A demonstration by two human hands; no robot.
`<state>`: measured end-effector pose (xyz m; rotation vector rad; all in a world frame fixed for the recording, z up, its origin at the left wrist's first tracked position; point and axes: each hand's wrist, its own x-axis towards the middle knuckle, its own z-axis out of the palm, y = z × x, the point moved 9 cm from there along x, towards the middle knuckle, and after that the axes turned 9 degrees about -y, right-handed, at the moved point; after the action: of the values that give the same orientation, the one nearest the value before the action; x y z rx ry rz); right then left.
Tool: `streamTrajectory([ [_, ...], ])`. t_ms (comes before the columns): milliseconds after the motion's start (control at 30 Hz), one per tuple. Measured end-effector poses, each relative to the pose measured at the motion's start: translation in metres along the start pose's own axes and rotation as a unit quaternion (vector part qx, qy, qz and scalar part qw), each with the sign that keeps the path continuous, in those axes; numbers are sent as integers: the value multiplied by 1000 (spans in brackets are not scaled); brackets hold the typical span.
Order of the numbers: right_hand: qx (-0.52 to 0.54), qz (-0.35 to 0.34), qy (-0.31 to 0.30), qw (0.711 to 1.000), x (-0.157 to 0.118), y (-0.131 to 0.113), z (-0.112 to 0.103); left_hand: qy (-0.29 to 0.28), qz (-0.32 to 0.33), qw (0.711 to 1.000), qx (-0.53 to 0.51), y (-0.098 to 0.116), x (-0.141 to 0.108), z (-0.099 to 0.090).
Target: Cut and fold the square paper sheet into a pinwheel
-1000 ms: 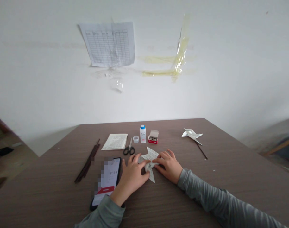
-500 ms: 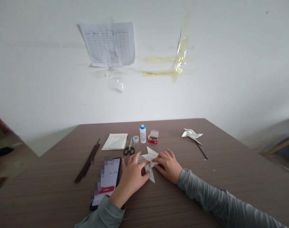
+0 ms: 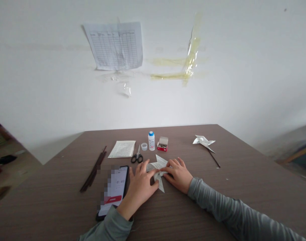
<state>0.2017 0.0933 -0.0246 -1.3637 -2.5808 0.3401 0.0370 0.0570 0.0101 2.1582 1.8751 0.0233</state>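
Observation:
A pinwheel folded from printed paper (image 3: 161, 162) lies on the table between my hands, its pointed blades spread out. My left hand (image 3: 141, 184) grips it from the left, with the thumb and index finger at its middle. From the right, my right hand (image 3: 179, 175) pinches the paper near the same centre, its other fingers curled above. The two hands' fingertips almost meet there and cover part of the folds. Whether a pin sits at the centre is too small to tell.
Behind the hands are black-handled scissors (image 3: 137, 158), a clear tape roll (image 3: 144, 146), a blue-capped white bottle (image 3: 151, 142) and an opened red box (image 3: 163, 146). Stacked paper (image 3: 122, 149), dark sticks (image 3: 94, 171) and a phone (image 3: 115, 187) lie left. A finished pinwheel (image 3: 203, 142) on a stick lies right.
Both hands keep almost the same hold on the paper pinwheel. The phone's displayed number has gone up by one, and the view has shifted very slightly.

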Motion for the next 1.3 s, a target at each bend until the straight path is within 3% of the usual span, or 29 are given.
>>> streamTrajectory([
  [233, 5, 12, 0, 1000, 1, 4, 5, 9, 2, 1000, 4, -2, 0, -1],
  [433, -10, 4, 3, 1000, -3, 3, 6, -16, 14, 1000, 0, -3, 1, 0],
  [700, -14, -7, 15, 1000, -3, 2, 4, 6, 21, 1000, -21, -11, 6, 6],
  [1000, -25, -3, 12, 1000, -3, -1, 2, 11, 11, 1000, -13, -5, 3, -3],
  [1300, -15, 5, 27, 1000, -2, 2, 7, -10, 15, 1000, -10, -5, 4, 1],
])
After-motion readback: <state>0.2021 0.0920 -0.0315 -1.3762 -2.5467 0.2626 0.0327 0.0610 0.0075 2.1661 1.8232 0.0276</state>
